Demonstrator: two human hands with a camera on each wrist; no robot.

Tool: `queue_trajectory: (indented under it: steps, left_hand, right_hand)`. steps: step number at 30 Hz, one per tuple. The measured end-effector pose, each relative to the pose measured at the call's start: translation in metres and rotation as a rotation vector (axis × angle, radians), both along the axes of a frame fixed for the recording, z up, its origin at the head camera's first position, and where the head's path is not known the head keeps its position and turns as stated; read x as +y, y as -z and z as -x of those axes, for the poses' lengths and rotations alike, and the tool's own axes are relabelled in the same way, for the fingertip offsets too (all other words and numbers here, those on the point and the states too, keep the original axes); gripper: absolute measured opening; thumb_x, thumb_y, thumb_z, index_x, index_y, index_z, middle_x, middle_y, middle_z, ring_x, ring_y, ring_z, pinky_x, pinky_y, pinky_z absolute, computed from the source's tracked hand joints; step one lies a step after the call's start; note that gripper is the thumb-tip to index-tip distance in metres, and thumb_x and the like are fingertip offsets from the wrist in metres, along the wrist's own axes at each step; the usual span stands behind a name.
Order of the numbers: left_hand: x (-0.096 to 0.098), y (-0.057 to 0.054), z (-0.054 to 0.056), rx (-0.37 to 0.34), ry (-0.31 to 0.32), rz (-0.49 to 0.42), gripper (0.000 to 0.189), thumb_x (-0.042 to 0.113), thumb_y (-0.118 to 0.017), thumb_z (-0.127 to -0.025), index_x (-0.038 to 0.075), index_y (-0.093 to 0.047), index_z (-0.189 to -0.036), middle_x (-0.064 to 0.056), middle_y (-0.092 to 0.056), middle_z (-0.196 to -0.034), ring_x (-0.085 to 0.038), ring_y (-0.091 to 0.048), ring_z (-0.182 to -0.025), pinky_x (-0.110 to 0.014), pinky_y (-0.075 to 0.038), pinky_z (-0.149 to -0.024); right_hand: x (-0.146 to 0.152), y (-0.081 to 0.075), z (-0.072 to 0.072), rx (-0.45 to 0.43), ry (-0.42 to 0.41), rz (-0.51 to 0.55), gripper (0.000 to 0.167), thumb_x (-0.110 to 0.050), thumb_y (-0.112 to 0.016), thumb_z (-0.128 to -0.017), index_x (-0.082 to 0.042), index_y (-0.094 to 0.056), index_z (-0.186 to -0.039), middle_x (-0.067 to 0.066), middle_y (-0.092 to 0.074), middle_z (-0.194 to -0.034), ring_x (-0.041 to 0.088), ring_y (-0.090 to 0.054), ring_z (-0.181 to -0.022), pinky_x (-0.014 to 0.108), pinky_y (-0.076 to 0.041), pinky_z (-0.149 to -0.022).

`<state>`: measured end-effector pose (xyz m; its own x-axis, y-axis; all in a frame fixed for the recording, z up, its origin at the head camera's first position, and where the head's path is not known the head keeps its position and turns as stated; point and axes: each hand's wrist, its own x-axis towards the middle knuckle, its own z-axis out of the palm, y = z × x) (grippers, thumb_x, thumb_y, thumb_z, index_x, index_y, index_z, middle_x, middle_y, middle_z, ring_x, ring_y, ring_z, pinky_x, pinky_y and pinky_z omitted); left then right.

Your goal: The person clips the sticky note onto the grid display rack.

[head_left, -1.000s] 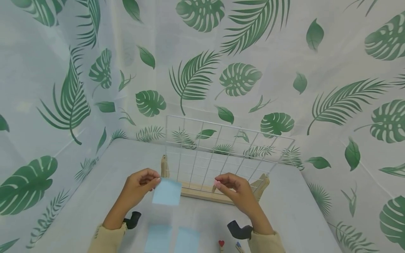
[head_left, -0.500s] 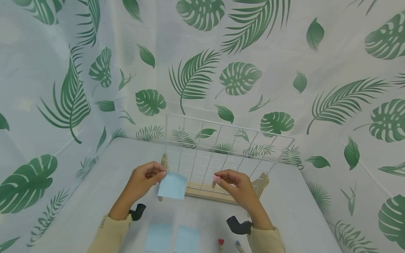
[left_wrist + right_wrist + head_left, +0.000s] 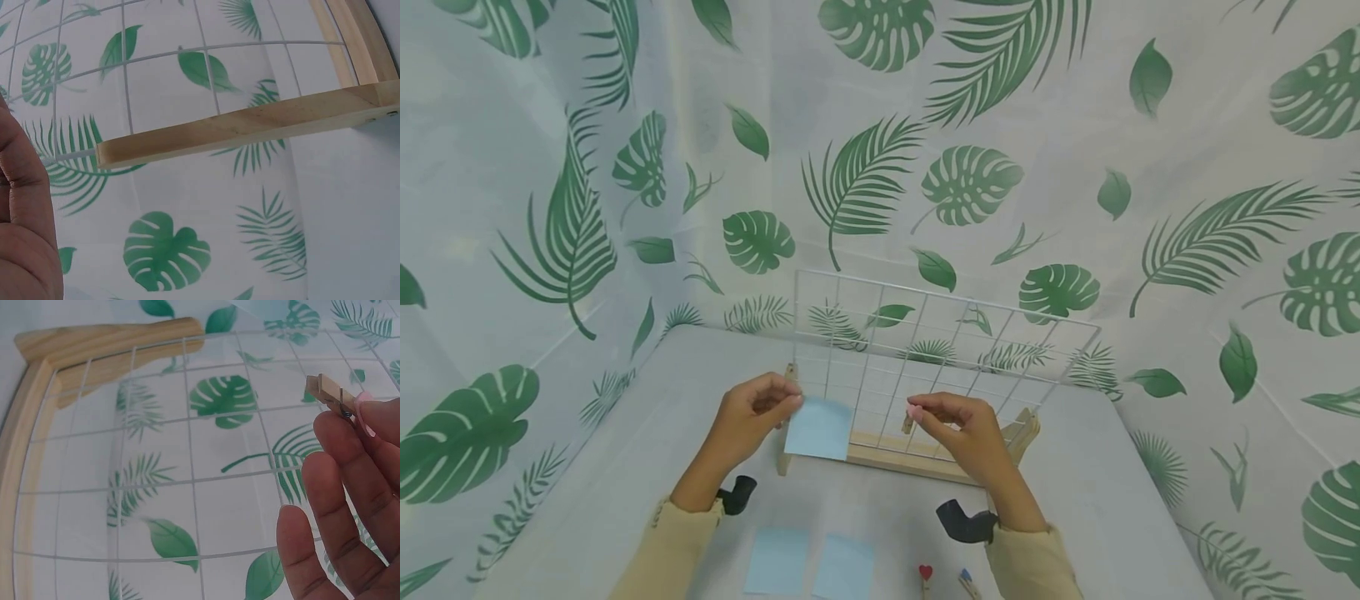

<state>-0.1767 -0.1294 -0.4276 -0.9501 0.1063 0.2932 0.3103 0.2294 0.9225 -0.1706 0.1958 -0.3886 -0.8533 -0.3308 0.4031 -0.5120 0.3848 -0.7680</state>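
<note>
Facing inward, left hand (image 3: 754,417) pinches blue paper (image 3: 820,430), right hand (image 3: 964,427) a clothespin (image 3: 332,395).

I read pale blue over the feed on the square paper sheet (image 3: 820,428), same on two more paper squares (image 3: 777,562). Small tan wooden clothespin (image 3: 330,394): pink top. Red heart-topped clothespin (image 3: 926,573), blue-topped clothespin (image 3: 968,582). Silver-grey wire grid (image 3: 192,482), tan grained wooden stand (image 3: 240,127). White backdrop (image 3: 1060,167), green leaf print. Beige sleeves (image 3: 670,550), black wrist mounts (image 3: 966,524).

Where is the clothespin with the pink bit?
In the head view, the clothespin is pinched in the right hand, in front of the wire grid and right of the blue paper that the left hand holds.
</note>
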Motion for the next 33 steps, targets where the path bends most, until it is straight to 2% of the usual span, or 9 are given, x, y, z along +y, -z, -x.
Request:
queue_trajectory:
  steps: [11, 18, 27, 33]
  left_hand:
    - [0.006, -0.010, 0.007, 0.019, -0.012, -0.021, 0.011, 0.012, -0.076, -0.103, 0.001, -0.074, -0.107, -0.010, -0.075, -0.096, -0.016, -0.067, -0.078, -0.030, -0.061, -0.069]
    - [0.008, -0.015, 0.010, 0.024, -0.017, -0.014, 0.011, 0.012, -0.076, -0.103, 0.002, -0.074, -0.108, -0.009, -0.076, -0.096, -0.018, -0.067, -0.081, -0.035, -0.063, -0.070]
    - [0.011, -0.023, 0.012, 0.027, -0.021, -0.008, 0.013, 0.013, -0.075, -0.104, 0.002, -0.074, -0.111, -0.009, -0.077, -0.102, -0.018, -0.069, -0.084, -0.028, -0.062, -0.070]
    - [0.013, -0.026, 0.015, 0.046, -0.018, -0.009, 0.013, 0.012, -0.076, -0.103, 0.002, -0.074, -0.110, -0.010, -0.077, -0.103, -0.018, -0.069, -0.086, -0.028, -0.063, -0.069]
  right_hand:
    - [-0.004, -0.007, 0.003, 0.029, -0.009, -0.003, 0.014, 0.001, -0.072, -0.100, 0.004, -0.080, -0.112, 0.010, -0.081, -0.102, 0.007, -0.073, -0.093, 0.026, -0.060, -0.088]
    - [-0.007, -0.011, 0.005, 0.030, -0.025, -0.007, 0.012, -0.001, -0.074, -0.101, 0.001, -0.080, -0.111, 0.007, -0.081, -0.096, 0.016, -0.076, -0.090, 0.027, -0.060, -0.088]
    - [-0.009, -0.014, 0.011, 0.024, -0.041, 0.008, 0.012, 0.000, -0.073, -0.101, 0.001, -0.080, -0.111, 0.009, -0.081, -0.097, 0.013, -0.075, -0.090, 0.025, -0.060, -0.088]
    - [-0.010, -0.017, 0.013, 0.030, -0.029, -0.003, 0.011, -0.001, -0.075, -0.100, 0.000, -0.080, -0.110, 0.007, -0.080, -0.096, 0.016, -0.076, -0.090, 0.026, -0.061, -0.086]
